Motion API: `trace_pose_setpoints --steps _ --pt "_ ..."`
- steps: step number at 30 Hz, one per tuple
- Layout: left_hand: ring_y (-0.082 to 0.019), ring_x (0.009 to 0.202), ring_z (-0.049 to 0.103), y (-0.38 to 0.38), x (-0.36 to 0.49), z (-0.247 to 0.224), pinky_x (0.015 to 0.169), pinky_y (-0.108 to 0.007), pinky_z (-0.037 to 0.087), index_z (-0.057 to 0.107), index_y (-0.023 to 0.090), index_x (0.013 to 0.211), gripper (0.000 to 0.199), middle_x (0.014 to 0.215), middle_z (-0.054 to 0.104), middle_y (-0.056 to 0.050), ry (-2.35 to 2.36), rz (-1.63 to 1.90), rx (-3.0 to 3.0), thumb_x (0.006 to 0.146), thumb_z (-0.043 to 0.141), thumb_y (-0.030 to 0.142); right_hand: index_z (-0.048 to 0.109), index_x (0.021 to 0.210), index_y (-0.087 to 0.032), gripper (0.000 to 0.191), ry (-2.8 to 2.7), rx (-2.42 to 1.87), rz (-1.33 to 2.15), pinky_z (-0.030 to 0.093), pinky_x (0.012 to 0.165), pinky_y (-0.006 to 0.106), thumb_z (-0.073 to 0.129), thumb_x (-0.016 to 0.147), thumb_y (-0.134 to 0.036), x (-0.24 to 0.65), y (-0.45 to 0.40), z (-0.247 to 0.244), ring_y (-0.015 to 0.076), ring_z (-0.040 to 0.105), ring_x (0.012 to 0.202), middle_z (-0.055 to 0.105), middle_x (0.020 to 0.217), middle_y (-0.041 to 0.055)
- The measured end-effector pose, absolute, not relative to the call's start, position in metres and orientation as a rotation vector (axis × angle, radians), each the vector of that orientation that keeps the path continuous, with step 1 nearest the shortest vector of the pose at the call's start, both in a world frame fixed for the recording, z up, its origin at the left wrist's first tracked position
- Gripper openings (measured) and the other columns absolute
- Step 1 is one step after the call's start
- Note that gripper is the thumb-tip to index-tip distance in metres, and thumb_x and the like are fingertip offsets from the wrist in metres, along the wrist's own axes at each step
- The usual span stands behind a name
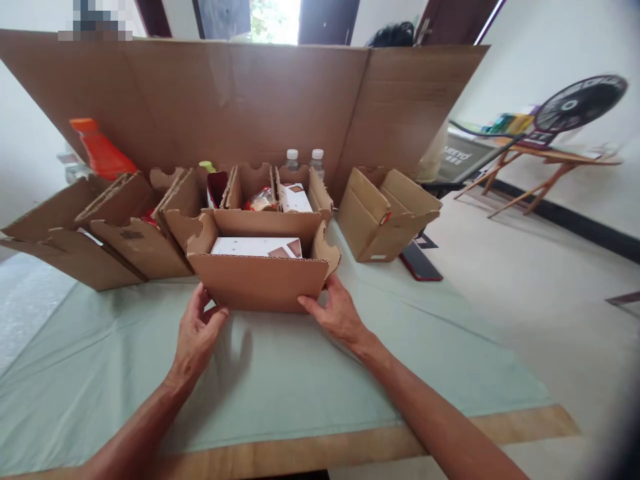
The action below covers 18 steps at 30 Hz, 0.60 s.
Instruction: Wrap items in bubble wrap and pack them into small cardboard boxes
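Observation:
An open-topped cardboard box [260,285] sits in front of me on the green cloth, its long side facing me. Inside it lies a white carton [245,247] with brown squares at one end. My left hand [197,330] holds the box's lower left corner, thumb low at the front and fingers at the side, partly hidden. At the lower right corner, my right hand [339,312] grips it with the thumb on the front face and fingers round the side. Just behind stand more cardboard boxes, one holding another white carton [296,198].
A tall cardboard panel [250,100] stands behind the boxes. An orange bottle [103,150] is at the left, and two white-capped bottles [317,160] at the back. To the right are an open box [370,220], a dark flat object [421,261] and a fan [575,105].

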<state>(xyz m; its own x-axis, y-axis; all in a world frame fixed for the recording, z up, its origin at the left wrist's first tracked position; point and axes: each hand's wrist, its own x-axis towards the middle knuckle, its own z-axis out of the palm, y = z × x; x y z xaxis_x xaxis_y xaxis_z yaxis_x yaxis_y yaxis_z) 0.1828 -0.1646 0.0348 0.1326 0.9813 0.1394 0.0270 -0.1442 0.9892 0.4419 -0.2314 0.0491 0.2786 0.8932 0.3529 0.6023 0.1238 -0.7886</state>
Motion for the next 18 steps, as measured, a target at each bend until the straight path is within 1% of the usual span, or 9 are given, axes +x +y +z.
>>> trace_pose_setpoints --steps 2,4,6,8,10,14,18 --pt "-0.027 0.125 0.059 -0.16 0.182 0.03 0.106 -0.042 0.048 0.049 0.023 0.143 0.069 0.139 0.059 -0.011 1.098 1.196 1.376 0.079 0.071 0.034 0.056 0.129 -0.02 0.052 -1.399 -1.582 0.385 0.057 0.092 0.045 0.065 0.084 -0.045 0.439 -0.224 0.038 0.0299 0.067 0.108 0.069 0.123 0.0132" --pt "-0.026 0.124 0.06 -0.161 0.183 0.024 0.105 -0.042 0.048 0.048 0.026 0.142 0.068 0.142 0.057 -0.011 1.131 1.182 1.336 0.079 0.071 0.035 0.056 0.125 -0.021 0.046 -1.385 -1.602 0.405 0.057 0.09 0.045 0.063 0.087 -0.045 0.438 -0.226 0.026 0.0292 0.068 0.103 0.07 0.118 0.0121" --pt "-0.024 0.117 0.063 -0.163 0.185 0.017 0.105 -0.042 0.048 0.05 0.027 0.14 0.065 0.14 0.058 -0.01 1.157 1.151 1.301 0.079 0.07 0.035 0.058 0.12 -0.021 0.041 -1.385 -1.624 0.424 0.057 0.09 0.045 0.063 0.088 -0.046 0.439 -0.23 0.016 0.0295 0.068 0.101 0.071 0.113 0.0111" --pt "-0.024 0.112 0.065 -0.165 0.185 0.012 0.104 -0.044 0.049 0.05 0.028 0.138 0.062 0.137 0.059 -0.009 1.165 1.143 1.288 0.079 0.069 0.035 0.059 0.117 -0.021 0.039 -1.385 -1.644 0.435 0.057 0.091 0.046 0.063 0.088 -0.047 0.44 -0.231 0.01 0.0303 0.068 0.103 0.071 0.112 0.0112" --pt "-0.023 0.11 0.065 -0.163 0.184 0.007 0.103 -0.044 0.05 0.048 0.028 0.14 0.063 0.136 0.059 -0.009 1.172 1.157 1.294 0.08 0.067 0.034 0.059 0.115 -0.021 0.039 -1.384 -1.668 0.437 0.056 0.092 0.047 0.064 0.088 -0.049 0.44 -0.228 0.008 0.0309 0.068 0.104 0.071 0.112 0.0114" --pt "-0.025 0.114 0.063 -0.155 0.184 0.001 0.103 -0.044 0.05 0.045 0.026 0.143 0.066 0.136 0.059 -0.01 1.19 1.189 1.33 0.081 0.065 0.03 0.059 0.106 -0.021 0.038 -1.388 -1.712 0.451 0.057 0.087 0.047 0.064 0.085 -0.053 0.443 -0.216 0.009 0.0319 0.069 0.098 0.072 0.106 0.012" --pt "-0.027 0.121 0.06 -0.154 0.186 0.003 0.104 -0.046 0.05 0.041 0.021 0.147 0.073 0.139 0.058 -0.014 1.174 1.172 1.42 0.077 0.06 0.024 0.06 0.093 -0.024 0.043 -1.416 -1.858 0.436 0.057 0.076 0.049 0.065 0.077 -0.063 0.454 -0.219 0.006 0.0341 0.069 0.084 0.072 0.091 0.0116"
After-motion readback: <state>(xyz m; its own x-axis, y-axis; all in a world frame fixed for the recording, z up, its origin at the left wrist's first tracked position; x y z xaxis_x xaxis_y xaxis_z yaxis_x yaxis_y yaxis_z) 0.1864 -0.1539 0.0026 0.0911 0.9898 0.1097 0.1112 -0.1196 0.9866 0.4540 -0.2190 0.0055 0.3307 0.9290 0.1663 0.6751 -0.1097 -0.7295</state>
